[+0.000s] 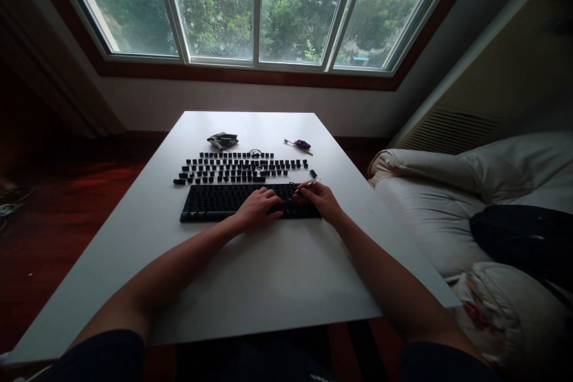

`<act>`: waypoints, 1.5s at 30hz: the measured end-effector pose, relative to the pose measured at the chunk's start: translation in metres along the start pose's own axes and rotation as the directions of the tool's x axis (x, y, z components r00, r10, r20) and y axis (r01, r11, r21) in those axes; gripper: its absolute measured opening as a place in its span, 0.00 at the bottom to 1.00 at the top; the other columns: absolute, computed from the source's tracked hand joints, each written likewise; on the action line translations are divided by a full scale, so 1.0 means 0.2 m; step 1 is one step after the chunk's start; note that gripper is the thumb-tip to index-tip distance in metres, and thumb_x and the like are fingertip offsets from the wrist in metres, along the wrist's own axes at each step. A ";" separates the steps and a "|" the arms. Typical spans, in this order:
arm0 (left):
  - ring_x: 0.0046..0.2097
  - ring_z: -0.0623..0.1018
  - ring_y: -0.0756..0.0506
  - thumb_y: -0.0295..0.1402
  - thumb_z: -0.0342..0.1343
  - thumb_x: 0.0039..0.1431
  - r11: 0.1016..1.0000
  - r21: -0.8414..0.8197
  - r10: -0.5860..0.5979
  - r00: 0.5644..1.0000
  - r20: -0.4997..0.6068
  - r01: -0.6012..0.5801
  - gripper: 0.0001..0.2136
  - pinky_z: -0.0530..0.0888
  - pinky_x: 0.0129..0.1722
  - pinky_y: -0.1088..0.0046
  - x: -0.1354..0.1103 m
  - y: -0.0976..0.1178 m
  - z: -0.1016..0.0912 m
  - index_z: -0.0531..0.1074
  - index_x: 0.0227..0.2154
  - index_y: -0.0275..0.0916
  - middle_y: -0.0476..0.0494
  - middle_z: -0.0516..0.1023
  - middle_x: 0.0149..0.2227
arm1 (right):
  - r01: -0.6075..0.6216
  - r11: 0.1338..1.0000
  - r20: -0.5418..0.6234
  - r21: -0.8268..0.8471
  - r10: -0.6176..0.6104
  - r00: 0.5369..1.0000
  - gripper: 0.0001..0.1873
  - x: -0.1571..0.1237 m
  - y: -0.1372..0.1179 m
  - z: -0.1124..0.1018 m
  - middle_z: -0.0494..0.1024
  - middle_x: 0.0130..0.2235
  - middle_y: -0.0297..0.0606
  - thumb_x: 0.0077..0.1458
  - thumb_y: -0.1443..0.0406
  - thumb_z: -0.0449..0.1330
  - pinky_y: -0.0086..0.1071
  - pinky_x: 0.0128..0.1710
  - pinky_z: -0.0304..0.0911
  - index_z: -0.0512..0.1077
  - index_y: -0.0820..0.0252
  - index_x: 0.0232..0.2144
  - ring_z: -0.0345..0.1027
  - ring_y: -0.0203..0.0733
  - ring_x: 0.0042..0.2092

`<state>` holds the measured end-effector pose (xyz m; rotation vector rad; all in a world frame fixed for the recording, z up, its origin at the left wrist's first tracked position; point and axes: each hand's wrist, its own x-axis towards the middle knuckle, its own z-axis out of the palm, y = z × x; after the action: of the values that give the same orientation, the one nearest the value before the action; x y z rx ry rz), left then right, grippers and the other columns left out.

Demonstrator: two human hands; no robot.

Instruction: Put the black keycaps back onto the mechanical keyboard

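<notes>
A black keyboard (215, 200) lies lengthwise across the white table, and many of its keycaps appear to be off. My left hand (259, 208) rests over the middle of it, fingers stretched out and slightly bent, holding nothing that I can see. Toward the keyboard's right end, my right hand (321, 198) is closed in a pinch on a thin, light-coloured tool (313, 181). The tool's tip points down and left at the keys; its exact kind is too small to make out. Behind the keyboard, loose black keycaps (224, 170) are laid out in rows.
A crumpled grey cloth (222, 141) lies behind the keycap rows. To its right are a purple bundle (301, 144) and thin sticks beside it. The white table (277, 268) stands before a window (215, 6); a pale sofa (430, 209) is on the right.
</notes>
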<state>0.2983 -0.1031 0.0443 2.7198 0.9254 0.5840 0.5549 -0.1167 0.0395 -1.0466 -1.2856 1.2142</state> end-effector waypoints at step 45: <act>0.47 0.76 0.43 0.31 0.59 0.61 0.964 -0.199 -0.223 0.945 -0.240 0.177 0.08 0.72 0.49 0.64 0.15 -0.14 -0.08 0.77 0.42 0.42 0.44 0.79 0.44 | -0.087 0.984 -0.259 0.158 0.126 0.958 0.19 -0.02 -0.03 0.05 0.81 0.32 0.36 0.50 0.53 0.71 0.34 0.31 0.78 0.71 0.57 0.35 0.78 0.41 0.31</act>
<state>0.2986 -0.0615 0.0594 2.3934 1.1370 0.9492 0.5450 -0.1215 0.0449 -1.1413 -0.9281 1.1816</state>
